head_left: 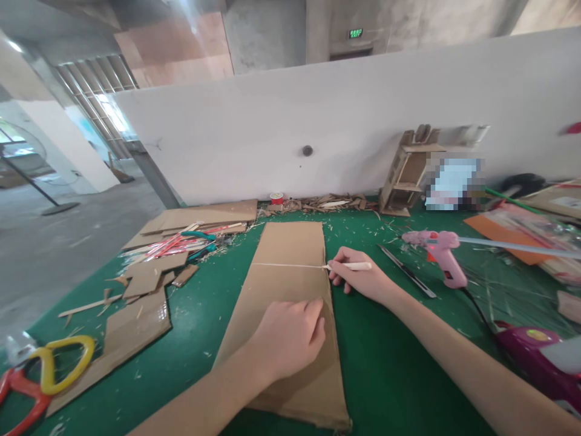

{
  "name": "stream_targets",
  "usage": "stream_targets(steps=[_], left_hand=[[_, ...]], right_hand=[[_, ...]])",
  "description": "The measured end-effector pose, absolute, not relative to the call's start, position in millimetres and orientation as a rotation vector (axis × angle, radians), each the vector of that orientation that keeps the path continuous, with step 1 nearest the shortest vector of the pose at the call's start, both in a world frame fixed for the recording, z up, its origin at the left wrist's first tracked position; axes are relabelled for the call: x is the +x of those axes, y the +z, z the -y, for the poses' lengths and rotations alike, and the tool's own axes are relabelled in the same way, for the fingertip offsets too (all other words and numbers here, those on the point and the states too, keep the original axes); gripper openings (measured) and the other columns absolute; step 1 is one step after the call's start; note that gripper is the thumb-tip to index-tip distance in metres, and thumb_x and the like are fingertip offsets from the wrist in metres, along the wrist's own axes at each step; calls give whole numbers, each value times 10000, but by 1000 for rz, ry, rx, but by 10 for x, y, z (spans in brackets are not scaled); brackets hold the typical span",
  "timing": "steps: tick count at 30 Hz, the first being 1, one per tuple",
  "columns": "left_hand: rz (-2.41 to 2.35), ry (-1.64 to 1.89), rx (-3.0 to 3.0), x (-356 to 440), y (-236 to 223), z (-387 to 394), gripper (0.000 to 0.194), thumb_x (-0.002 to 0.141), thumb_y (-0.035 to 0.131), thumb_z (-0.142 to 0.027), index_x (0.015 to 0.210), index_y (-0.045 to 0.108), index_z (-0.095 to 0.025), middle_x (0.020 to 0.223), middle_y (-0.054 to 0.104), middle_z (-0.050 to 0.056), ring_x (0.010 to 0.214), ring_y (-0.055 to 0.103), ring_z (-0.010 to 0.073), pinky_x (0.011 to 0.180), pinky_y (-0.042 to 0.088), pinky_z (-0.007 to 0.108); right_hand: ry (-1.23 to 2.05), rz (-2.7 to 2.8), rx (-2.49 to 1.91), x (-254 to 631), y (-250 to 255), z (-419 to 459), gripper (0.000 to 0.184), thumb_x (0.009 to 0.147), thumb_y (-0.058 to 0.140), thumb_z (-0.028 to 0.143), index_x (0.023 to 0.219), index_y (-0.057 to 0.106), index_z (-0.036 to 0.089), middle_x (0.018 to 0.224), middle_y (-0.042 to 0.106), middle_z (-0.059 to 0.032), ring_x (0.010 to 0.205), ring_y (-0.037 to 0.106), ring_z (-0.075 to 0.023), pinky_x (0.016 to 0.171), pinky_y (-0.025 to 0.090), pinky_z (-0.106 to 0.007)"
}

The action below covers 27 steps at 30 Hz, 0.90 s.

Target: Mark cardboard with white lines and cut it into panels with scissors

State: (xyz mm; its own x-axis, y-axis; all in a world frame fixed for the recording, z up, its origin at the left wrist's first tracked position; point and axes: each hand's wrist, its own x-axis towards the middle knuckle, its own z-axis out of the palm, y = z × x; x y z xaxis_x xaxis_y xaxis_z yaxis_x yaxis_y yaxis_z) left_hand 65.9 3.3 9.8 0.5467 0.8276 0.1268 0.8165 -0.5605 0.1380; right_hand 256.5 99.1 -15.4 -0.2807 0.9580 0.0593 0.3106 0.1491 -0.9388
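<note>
Head view: likely drawing a white line (284,264) across cardboard (293,239) on the worktop (195,339), short of its far edge. Pinching a pen (361,266) in the right hand (356,275), steadying with the left hand (289,336), bent-fingered, hard to say if closed; next, probably needing a gentle pen lift.

Cardbd strip (281,284) brown w/ white line (285,264), pen (358,266) off-wht — tabletop (195,327) dk grn (glue gun (442,242) lt pink).
</note>
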Motion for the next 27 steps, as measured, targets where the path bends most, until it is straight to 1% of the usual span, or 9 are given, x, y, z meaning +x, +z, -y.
stream_targets(steps=[7,10,14,20,27], left_hand=[[-1429,288,2711,648,81,-27,320,918,307,-264,1145,524,-206,867,691,35,719,653,219,583,466,335],[-1439,287,2710,646,85,-22,312,914,311,-260,1130,530,-207,859,692,31,715,654,222,579,465,337],[-1443,280,2712,652,99,-18,283,912,315,-257,1045,559,-202,827,686,30,698,650,215,570,457,323],[-1449,286,2703,654,89,-23,321,913,317,-262,1146,531,-209,849,693,35,711,655,218,578,463,324],[-1449,273,2686,655,120,-31,322,911,319,-270,1135,543,-210,850,696,41,715,661,228,588,479,332]], right_hand=[[1189,1759,-1175,2605,-152,-1003,225,853,535,344,701,493,183,631,657,-3,493,597,-94,406,484,-183],[1222,1765,-1157,2615,-163,-1009,234,854,535,344,693,492,180,621,663,-5,489,609,-98,430,497,-193],[1205,1739,-1175,2614,-180,-1013,238,847,547,366,707,489,183,649,671,-11,519,629,-113,422,498,-196],[1250,1786,-1144,2636,-136,-982,222,858,536,329,700,501,177,628,673,-10,500,621,-104,460,512,-207],[1243,1769,-1150,2619,-117,-958,234,867,526,337,698,498,178,634,676,-15,507,626,-108,460,507,-208]])
